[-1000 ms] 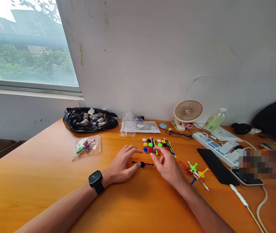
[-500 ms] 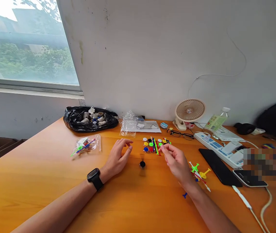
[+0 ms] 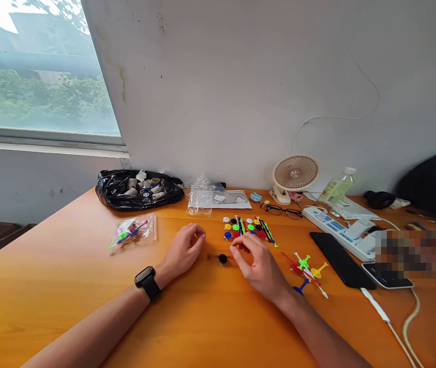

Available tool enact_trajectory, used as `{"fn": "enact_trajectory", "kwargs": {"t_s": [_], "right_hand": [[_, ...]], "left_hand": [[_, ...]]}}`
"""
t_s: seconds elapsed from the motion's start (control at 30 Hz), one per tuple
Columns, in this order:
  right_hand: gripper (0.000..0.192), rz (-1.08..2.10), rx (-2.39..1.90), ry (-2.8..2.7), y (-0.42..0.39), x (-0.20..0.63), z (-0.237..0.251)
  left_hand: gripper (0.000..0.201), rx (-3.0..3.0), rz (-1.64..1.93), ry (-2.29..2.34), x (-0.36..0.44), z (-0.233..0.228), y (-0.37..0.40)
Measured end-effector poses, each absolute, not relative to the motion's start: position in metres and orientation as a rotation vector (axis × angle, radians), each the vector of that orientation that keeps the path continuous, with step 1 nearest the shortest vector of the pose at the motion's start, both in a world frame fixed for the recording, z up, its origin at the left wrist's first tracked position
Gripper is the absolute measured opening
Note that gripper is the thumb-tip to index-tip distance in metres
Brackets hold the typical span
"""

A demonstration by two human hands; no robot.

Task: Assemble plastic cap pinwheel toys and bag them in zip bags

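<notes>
A small black-capped round piece [image 3: 223, 259] stands on the wooden table between my hands, with a faint blurred streak on either side as if it is spinning. To its left, my left hand [image 3: 184, 249] rests at the table, fingers loosely curled, nothing visible in it. My right hand [image 3: 261, 265] hovers close on the right, thumb and fingers apart and bent towards the piece, holding nothing. Just beyond lie rows of coloured plastic discs [image 3: 235, 227] and coloured plastic sticks [image 3: 267, 232]. Right of my right wrist is a loose group of coloured plastic pieces [image 3: 304, 262].
A clear bag of coloured parts [image 3: 135, 231] lies at left, before a black plastic bag [image 3: 105, 191]. Along the back are glasses [image 3: 284, 210], a clip fan [image 3: 295, 174] and a bottle [image 3: 336, 189]. A power strip [image 3: 333, 227] and black phone [image 3: 340, 260] lie right.
My right hand has moved left and nearer to the black-capped piece. My left hand's fingers have curled in more. The view has shifted slightly, and the blurred streak now runs sideways.
</notes>
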State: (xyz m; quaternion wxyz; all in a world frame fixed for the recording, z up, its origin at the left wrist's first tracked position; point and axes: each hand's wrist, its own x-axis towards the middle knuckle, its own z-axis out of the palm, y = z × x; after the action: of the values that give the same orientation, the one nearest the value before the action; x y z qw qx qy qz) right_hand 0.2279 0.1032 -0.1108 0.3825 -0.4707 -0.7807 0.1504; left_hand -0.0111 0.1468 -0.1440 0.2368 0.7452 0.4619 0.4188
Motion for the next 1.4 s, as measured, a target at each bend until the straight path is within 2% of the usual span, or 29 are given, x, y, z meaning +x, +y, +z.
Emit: {"fn": "enact_trajectory", "kwargs": {"t_s": [0.1,0.2,0.43,0.6,0.67,0.8,0.9,0.97,1.1,1.2,1.3,1.4], "right_hand": [[0.015,0.370,-1.222,-1.988,0.102,0.226,-0.112],[0.017,0.364,-1.235,-1.966,0.102,0.226,-0.113],[0.018,0.261,-1.275,-1.951,0.107,0.227,-0.114],[0.020,0.177,-1.290,-1.944,0.109,0.228,-0.112],[0.020,0.149,-1.302,-1.944,0.111,0.231,-0.111],[0.019,0.004,-1.318,-1.936,0.118,0.239,-0.099],[0.022,-0.015,-1.319,-1.908,0.124,0.239,-0.075],[0.025,0.030,-1.340,-1.902,0.131,0.235,-0.053],[0.032,0.154,-1.337,-1.900,0.150,0.228,-0.002],[0.037,0.231,-1.305,-1.875,0.167,0.229,0.029],[0.042,0.330,-1.298,-1.835,0.184,0.237,0.038],[0.041,0.376,-1.280,-1.769,0.201,0.247,0.026]], "left_hand": [[0.016,2.123,1.164,1.313,-0.017,-0.146,0.152],[0.022,2.238,1.178,1.443,-0.032,-0.148,0.165],[0.069,1.999,0.956,1.692,-0.051,-0.150,0.202],[0.080,1.701,1.099,1.826,-0.034,-0.145,0.226],[0.078,1.608,1.162,1.816,-0.032,-0.142,0.233],[0.055,1.575,1.201,1.721,-0.045,-0.132,0.241],[0.046,1.578,1.208,1.734,-0.057,-0.121,0.243],[0.047,1.586,1.181,1.758,-0.057,-0.118,0.241],[0.063,1.650,1.112,1.772,-0.037,-0.131,0.236],[0.071,1.775,1.229,1.574,-0.022,-0.145,0.237],[0.064,1.782,1.352,1.298,-0.021,-0.141,0.240],[0.059,1.778,1.328,1.118,-0.030,-0.116,0.239]]}}
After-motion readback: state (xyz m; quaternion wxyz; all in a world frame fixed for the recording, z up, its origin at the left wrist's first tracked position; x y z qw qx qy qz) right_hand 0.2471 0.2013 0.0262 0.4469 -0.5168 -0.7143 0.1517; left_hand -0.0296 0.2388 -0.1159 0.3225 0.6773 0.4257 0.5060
